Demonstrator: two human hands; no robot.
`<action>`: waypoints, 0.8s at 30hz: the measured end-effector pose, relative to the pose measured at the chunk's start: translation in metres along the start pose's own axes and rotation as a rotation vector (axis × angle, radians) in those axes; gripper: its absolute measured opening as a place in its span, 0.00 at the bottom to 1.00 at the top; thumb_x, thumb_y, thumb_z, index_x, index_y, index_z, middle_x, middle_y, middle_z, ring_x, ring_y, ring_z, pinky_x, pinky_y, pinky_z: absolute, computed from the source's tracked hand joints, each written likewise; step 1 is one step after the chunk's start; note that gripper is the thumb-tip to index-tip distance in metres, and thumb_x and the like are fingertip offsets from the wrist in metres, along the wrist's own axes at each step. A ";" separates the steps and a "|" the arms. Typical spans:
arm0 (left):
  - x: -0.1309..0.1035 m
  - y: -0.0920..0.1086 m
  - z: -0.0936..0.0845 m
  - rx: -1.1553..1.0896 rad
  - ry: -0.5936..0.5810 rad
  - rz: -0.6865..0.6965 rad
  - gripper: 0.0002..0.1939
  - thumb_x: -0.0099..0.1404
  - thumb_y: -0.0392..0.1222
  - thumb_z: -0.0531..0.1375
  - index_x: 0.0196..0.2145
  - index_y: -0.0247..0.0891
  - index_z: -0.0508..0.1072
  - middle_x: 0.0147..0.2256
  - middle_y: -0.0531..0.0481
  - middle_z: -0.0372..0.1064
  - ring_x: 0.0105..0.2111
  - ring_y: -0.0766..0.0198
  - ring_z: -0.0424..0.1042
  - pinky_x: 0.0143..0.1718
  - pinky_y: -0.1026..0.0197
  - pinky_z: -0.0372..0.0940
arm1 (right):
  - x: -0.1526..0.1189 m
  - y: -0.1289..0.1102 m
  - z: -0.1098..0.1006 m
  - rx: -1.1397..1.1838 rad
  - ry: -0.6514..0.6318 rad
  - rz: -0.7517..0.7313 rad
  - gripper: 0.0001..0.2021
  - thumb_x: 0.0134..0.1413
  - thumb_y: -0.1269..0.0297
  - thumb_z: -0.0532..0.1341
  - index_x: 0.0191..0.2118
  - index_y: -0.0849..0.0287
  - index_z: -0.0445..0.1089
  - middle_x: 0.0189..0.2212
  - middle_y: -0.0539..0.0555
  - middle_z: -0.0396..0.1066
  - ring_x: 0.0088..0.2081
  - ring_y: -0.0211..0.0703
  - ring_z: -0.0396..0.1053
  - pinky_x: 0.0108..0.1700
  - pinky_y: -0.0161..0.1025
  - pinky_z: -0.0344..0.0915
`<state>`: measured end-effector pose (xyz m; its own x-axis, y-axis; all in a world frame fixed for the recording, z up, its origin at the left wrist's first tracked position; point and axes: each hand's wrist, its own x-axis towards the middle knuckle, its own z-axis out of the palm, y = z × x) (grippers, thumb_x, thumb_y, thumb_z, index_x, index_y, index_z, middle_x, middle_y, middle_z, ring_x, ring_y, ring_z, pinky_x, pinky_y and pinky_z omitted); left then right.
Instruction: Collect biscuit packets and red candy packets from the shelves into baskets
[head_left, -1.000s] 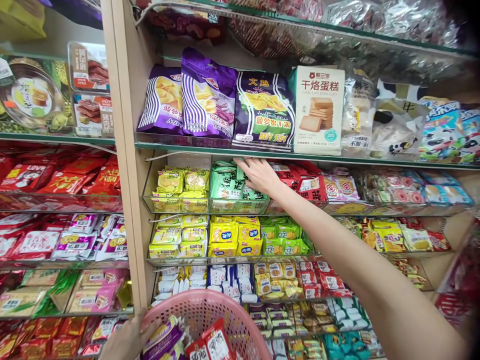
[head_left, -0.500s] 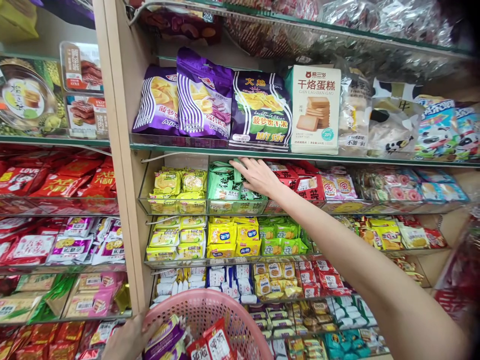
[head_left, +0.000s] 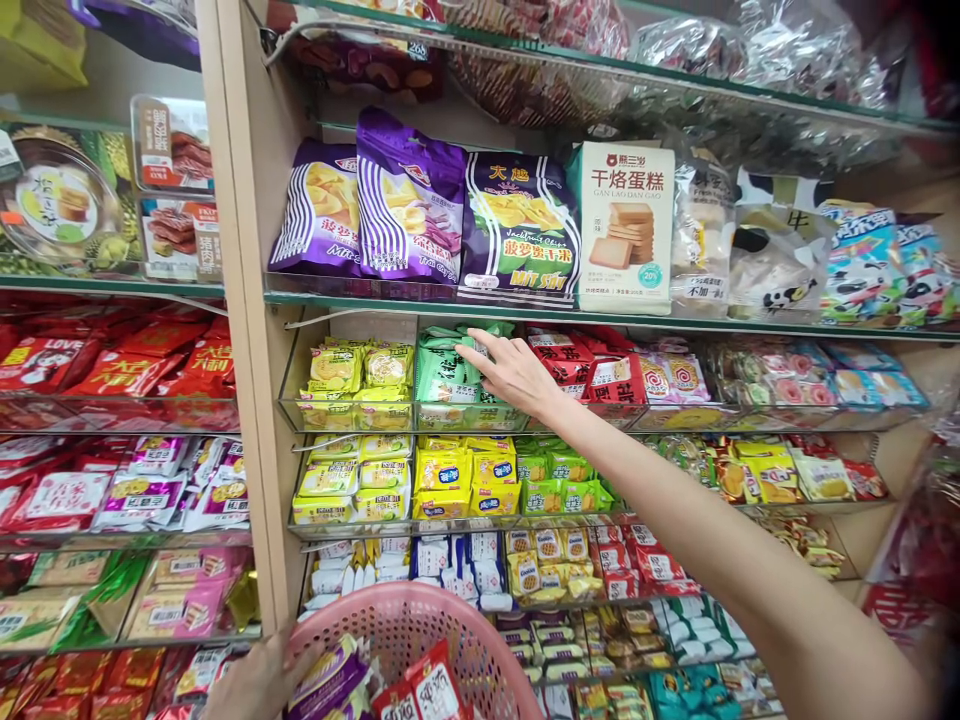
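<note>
The extended, slightly parted fingers of the right hand (head_left: 516,374) reached in among glossy mint-green packets with black characters (head_left: 442,375); I could not tell whether they gripped one, as the hand hid its own underside. These packets lay in a shallow, clear plastic shelf tray (head_left: 472,414), between small yellow packets with biscuit pictures (head_left: 335,365) on the left and shiny red packets with black characters (head_left: 559,358) on the right. The left hand (head_left: 255,675), lower down, was closed on the rim of a round, pink, perforated plastic basket (head_left: 412,600), its thumb lapped over the edge. Inside the basket lay a purple-and-cream packet (head_left: 334,680) and, beside it, red packets with white labels (head_left: 427,688). Just above the right hand ran a green-edged glass shelf (head_left: 420,300), on which stood upright purple snack bags with white stripes (head_left: 412,200) and a cream cardboard box picturing stacked biscuits (head_left: 626,225). Below the tray, bright yellow packets with blue labels (head_left: 444,475) sat in rows.
</note>
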<state>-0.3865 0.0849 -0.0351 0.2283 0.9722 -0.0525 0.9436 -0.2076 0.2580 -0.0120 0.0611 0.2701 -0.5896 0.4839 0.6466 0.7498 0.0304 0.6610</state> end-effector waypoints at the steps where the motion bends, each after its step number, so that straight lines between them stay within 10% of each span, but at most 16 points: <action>1: 0.000 0.000 0.001 0.002 0.002 -0.006 0.32 0.59 0.56 0.43 0.54 0.30 0.59 0.44 0.35 0.70 0.44 0.45 0.69 0.40 0.51 0.62 | 0.000 0.000 0.000 0.008 0.003 -0.005 0.30 0.53 0.76 0.49 0.61 0.54 0.43 0.61 0.60 0.44 0.52 0.51 0.55 0.44 0.46 0.56; 24: 0.000 0.001 0.000 0.000 -0.004 0.005 0.32 0.59 0.56 0.41 0.51 0.29 0.60 0.44 0.33 0.70 0.46 0.44 0.68 0.41 0.49 0.62 | -0.014 -0.011 -0.011 0.126 0.135 -0.021 0.25 0.55 0.72 0.50 0.58 0.59 0.48 0.60 0.63 0.47 0.54 0.51 0.54 0.45 0.45 0.56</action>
<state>-0.3856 0.0851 -0.0352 0.2341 0.9707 -0.0546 0.9423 -0.2128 0.2583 -0.0155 0.0445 0.2580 -0.6341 0.3604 0.6841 0.7636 0.1527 0.6274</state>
